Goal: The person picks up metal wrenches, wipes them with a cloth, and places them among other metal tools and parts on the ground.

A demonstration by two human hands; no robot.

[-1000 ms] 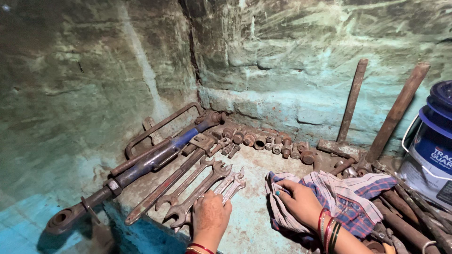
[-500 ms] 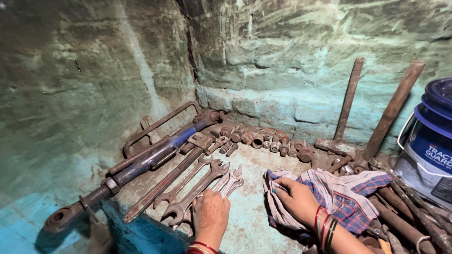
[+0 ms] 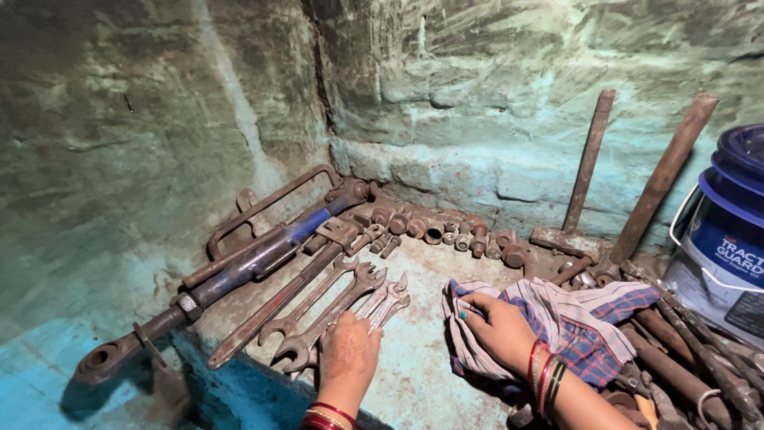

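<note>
Fingers (image 3: 360,320) of the left hand (image 3: 348,356) lie flat and close together on the ends of the small wrenches (image 3: 387,300), pressing on them and not wrapped around any. These wrenches lie side by side on the ledge (image 3: 426,374), so each one is easy to see and pick. Next to them are two bigger wrenches (image 3: 330,314), lined up the same way. The right hand (image 3: 501,330) holds a bunch of striped cloth (image 3: 585,322), its fingers curled into the folds so the cloth stays put. Farther out, a long blue bar (image 3: 255,263) lies along the wall. Rusty sockets (image 3: 446,231) sit in a row at the back. Two hammers (image 3: 585,171) lean on the stone wall (image 3: 493,87), so they stand up. A blue bucket (image 3: 728,231) sits at the right.
</note>
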